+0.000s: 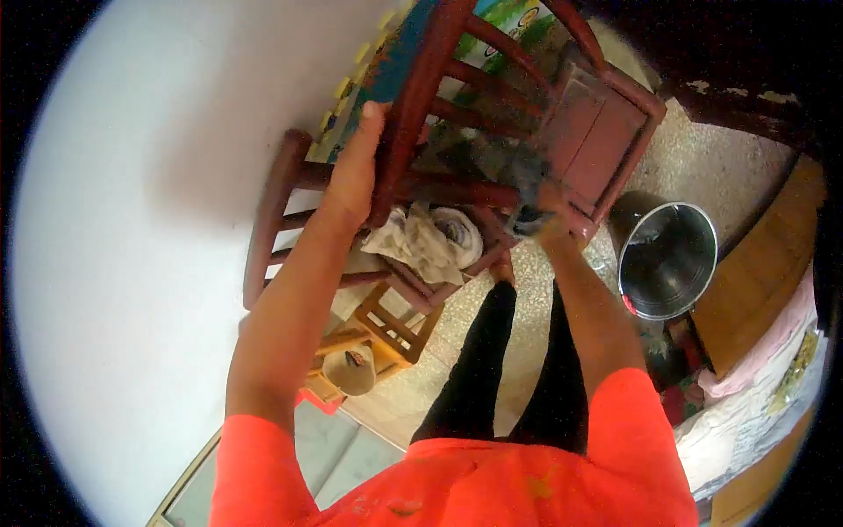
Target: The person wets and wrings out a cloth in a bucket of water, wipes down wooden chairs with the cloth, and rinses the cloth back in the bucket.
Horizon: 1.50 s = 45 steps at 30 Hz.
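Note:
My left hand (358,167) is wrapped round the top rail of a dark red wooden chair (593,140), its thumb pointing up along the wood. The chair is tilted, with its seat to the right. My right hand (555,215) is by the near edge of the seat, with a dark grey cloth (529,189) at its fingers; the hand is blurred. Below the chair back, a second red chair (279,215) carries crumpled pale cloths (426,241) on its seat.
A metal bucket (669,261) stands on the speckled floor right of my legs. Small wooden stools (397,325) with a pale round object (349,369) are at the lower left. The white wall (132,263) is at the left, with bedding (746,422) at the lower right.

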Motion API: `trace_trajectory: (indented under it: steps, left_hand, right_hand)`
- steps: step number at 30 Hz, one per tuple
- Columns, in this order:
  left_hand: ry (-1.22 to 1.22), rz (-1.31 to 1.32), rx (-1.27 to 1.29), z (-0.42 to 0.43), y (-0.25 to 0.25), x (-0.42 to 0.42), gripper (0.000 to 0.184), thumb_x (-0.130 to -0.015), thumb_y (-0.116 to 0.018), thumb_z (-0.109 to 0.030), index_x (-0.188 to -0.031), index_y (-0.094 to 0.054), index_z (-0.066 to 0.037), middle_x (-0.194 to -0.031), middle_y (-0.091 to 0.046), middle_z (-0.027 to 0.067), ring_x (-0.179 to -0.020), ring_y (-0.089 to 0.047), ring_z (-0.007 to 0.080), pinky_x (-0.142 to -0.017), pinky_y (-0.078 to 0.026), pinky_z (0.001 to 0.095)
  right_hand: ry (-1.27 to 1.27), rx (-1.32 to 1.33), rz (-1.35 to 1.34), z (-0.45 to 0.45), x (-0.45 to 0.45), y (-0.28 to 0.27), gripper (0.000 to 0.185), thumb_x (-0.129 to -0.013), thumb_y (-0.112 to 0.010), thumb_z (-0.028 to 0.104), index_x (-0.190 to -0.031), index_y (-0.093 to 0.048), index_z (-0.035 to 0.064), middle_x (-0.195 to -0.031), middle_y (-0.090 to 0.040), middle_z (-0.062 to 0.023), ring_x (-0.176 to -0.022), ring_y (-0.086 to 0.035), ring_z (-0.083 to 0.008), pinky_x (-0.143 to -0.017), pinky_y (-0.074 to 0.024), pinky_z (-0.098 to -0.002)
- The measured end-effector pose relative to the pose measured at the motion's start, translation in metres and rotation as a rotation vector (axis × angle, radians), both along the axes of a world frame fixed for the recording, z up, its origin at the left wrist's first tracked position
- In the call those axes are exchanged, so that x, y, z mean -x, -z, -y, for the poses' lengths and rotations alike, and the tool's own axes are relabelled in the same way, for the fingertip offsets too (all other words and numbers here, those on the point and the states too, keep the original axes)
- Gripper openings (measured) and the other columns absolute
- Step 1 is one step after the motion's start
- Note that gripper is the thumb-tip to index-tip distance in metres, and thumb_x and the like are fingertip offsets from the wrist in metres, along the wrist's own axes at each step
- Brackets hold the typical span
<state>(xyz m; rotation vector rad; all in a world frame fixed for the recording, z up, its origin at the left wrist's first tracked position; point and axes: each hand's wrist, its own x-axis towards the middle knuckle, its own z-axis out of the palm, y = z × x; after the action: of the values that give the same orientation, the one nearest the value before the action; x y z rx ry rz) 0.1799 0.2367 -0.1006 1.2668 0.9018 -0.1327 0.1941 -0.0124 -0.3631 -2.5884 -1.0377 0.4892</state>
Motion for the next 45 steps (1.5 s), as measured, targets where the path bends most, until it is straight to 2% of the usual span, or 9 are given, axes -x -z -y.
trace_trajectory:
  steps: [3, 5, 7, 9, 12, 30, 37, 39, 45]
  left_hand:
    - [0.045, 0.014, -0.039, -0.005, 0.005, -0.003, 0.063, -0.092, -0.036, -0.061, -0.122, -0.052, -0.009, -0.103, -0.06, 0.0044, -0.093, -0.054, 0.0145, -0.084, -0.043, 0.0294]
    - [0.06, 0.029, -0.041, -0.005, 0.008, 0.001, 0.064, -0.091, -0.036, -0.062, -0.123, -0.051, -0.008, -0.105, -0.06, 0.0041, -0.094, -0.054, 0.0142, -0.084, -0.043, 0.0294]
    - [0.063, -0.015, -0.111, -0.007, 0.01, 0.003, 0.067, -0.091, -0.035, -0.063, -0.126, -0.049, -0.008, -0.109, -0.057, 0.0037, -0.097, -0.051, 0.0126, -0.083, -0.042, 0.0278]
    - [0.017, -0.037, -0.108, 0.003, 0.0, -0.002, 0.069, -0.091, -0.034, -0.063, -0.129, -0.047, -0.007, -0.115, -0.054, 0.005, -0.102, -0.05, 0.014, -0.087, -0.041, 0.0282]
    - [0.041, -0.045, -0.253, -0.002, 0.004, 0.0, 0.074, -0.091, -0.034, -0.063, -0.134, -0.042, -0.004, -0.127, -0.048, 0.0077, -0.113, -0.045, 0.0171, -0.096, -0.035, 0.0295]
    - [0.181, -0.213, -0.547, 0.012, -0.005, -0.005, 0.045, -0.081, -0.071, -0.021, -0.114, -0.048, 0.0, -0.088, -0.058, 0.0079, -0.074, -0.059, 0.0124, -0.067, -0.051, 0.0271]
    - [0.187, -0.245, -0.628, 0.017, -0.008, -0.007, 0.045, -0.081, -0.069, -0.016, -0.116, -0.047, 0.001, -0.092, -0.06, 0.0099, -0.071, -0.06, 0.0134, -0.067, -0.051, 0.0274]
    - [0.199, -0.28, -0.65, 0.017, -0.007, -0.009, 0.045, -0.081, -0.069, -0.016, -0.116, -0.046, 0.001, -0.092, -0.06, 0.01, -0.071, -0.06, 0.0135, -0.067, -0.05, 0.0274]
    - [0.196, -0.329, -0.683, 0.018, -0.011, -0.009, 0.043, -0.081, -0.07, -0.016, -0.114, -0.047, 0.0, -0.09, -0.061, 0.0082, -0.073, -0.059, 0.0127, -0.066, -0.048, 0.0258]
  right_hand:
    - [-0.13, 0.11, 0.217, 0.019, 0.001, 0.02, 0.051, -0.067, -0.068, 0.042, -0.104, -0.058, 0.0081, -0.094, -0.061, -0.0146, -0.091, -0.06, -0.0309, -0.076, -0.0474, -0.039]
    - [0.356, -0.384, -0.525, 0.007, 0.004, -0.016, 0.041, -0.071, -0.064, 0.035, -0.103, -0.06, 0.0092, -0.092, -0.061, -0.0129, -0.096, -0.057, -0.0308, -0.082, -0.0441, -0.0389]
    - [0.034, -0.649, 0.022, -0.019, 0.024, -0.005, 0.029, -0.072, -0.062, 0.028, -0.094, -0.064, 0.0101, -0.088, -0.06, -0.0101, -0.092, -0.056, -0.0282, -0.082, -0.0426, -0.0362]
    - [-0.225, 0.267, 0.076, -0.085, 0.009, -0.118, 0.017, -0.068, -0.061, 0.022, -0.082, -0.066, 0.0124, -0.085, -0.059, -0.0085, -0.086, -0.055, -0.0259, -0.076, -0.0427, -0.0339]
    - [0.067, -0.336, 0.103, -0.137, 0.019, -0.197, 0.014, -0.064, -0.058, 0.021, -0.061, -0.062, 0.0079, -0.072, -0.056, -0.0126, -0.086, -0.053, -0.0294, -0.078, -0.0406, -0.042]
    - [-0.334, -0.045, -0.154, 0.037, -0.044, -0.011, 0.037, -0.072, -0.062, 0.022, -0.103, -0.062, 0.002, -0.105, -0.061, -0.0179, -0.104, -0.054, -0.0358, -0.092, -0.0396, -0.046]
    - [0.636, -0.384, -0.208, 0.036, -0.14, -0.025, 0.039, -0.065, -0.068, 0.026, -0.096, -0.062, 0.0025, -0.076, -0.062, -0.0214, -0.085, -0.061, -0.039, -0.077, -0.047, -0.0465]
    - [0.297, 0.179, -0.071, -0.006, -0.181, -0.066, 0.047, -0.07, -0.064, 0.022, -0.113, -0.056, 0.0033, -0.102, -0.062, -0.0206, -0.101, -0.057, -0.0396, -0.088, -0.0447, -0.0456]
    - [-0.227, -0.04, 0.29, -0.053, -0.236, 0.003, 0.05, -0.079, -0.046, 0.002, -0.129, -0.046, 0.0019, -0.142, -0.036, -0.0155, -0.13, -0.035, -0.0329, -0.11, -0.0288, -0.0397]
